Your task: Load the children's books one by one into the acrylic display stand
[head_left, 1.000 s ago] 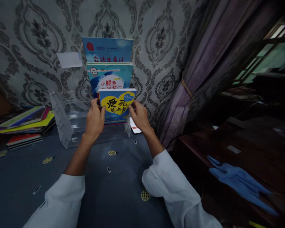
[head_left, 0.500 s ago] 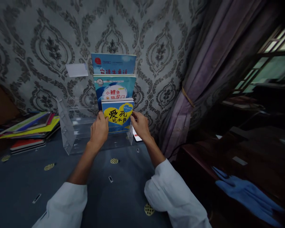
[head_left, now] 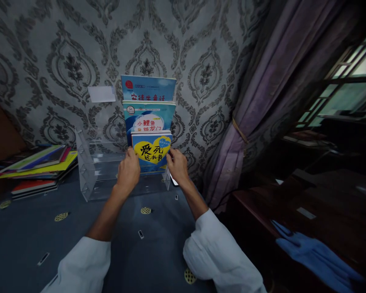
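Note:
A blue book with a yellow heart on its cover (head_left: pixel 151 151) stands upright at the front right of a clear acrylic stepped rack (head_left: pixel 87 171). My left hand (head_left: pixel 128 167) is closed on its left edge, and my right hand (head_left: pixel 177 165) pinches its right edge. Behind it, partly covered, rises a teal book with a white oval (head_left: pixel 167 114). Taller still, at the back, is a blue book with red lettering (head_left: pixel 149 86). The lower edge of the front book meets the rack's front tier; whether it rests there I cannot tell.
Left of the rack lies a stack of books and folders (head_left: pixel 39 162). A phone-like white object (head_left: pixel 173 181) shows behind the rack's right end. Patterned wallpaper backs the blue tablecloth (head_left: pixel 125 256); a tied purple curtain (head_left: pixel 228 158) hangs right. Blue gloves (head_left: pixel 317 256) lie on a dark surface.
The view has tilted slightly, so the rack and books appear a little lower. Both hands keep hold of the front book, which sits about the same against the rack.

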